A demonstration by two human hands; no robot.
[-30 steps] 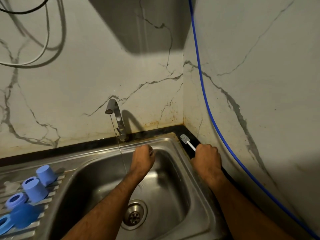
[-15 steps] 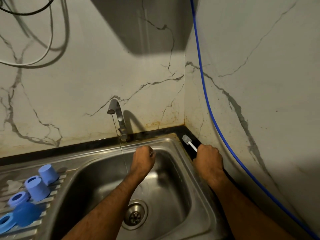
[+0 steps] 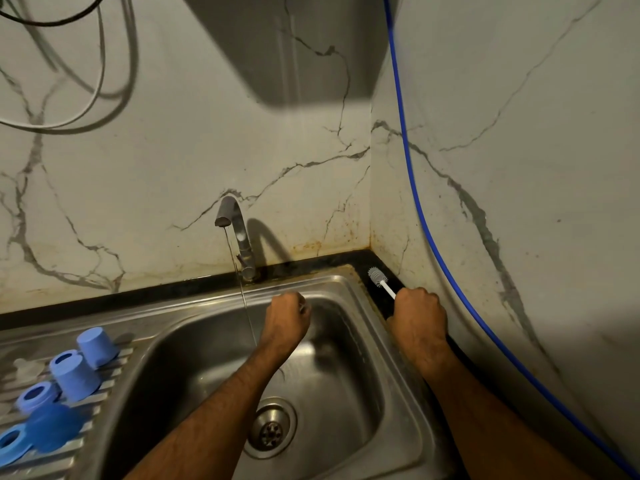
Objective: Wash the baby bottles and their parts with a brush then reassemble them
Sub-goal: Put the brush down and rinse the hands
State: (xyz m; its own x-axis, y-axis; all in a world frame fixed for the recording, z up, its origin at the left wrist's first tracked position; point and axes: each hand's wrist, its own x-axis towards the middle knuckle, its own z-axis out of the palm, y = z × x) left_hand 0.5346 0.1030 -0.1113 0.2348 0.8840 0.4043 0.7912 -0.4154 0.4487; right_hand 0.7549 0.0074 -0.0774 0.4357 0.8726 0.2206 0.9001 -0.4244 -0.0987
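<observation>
Brush (image 3: 380, 280) was gripped in my right hand (image 3: 419, 318) along the sink (image 3: 360, 299) rim's right edge, while my left hand (image 3: 286, 322), fisted on something small I couldn't identify, hung over the open basin.

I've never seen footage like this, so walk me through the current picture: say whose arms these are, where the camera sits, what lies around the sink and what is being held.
There is no machine here. A person wears a wide-angle camera on the head, looking forward and down, so both arms reach in from the bottom edge. The right hand grips the white handle of a small bottle brush, whose grey bristle head points toward the corner. The left hand is curled over the steel sink; something small may be in it, but I cannot tell what. A thin stream runs from the tap. On the ribbed drainboard at left lie blue caps and rings. A blue cable hangs down the right wall.
</observation>
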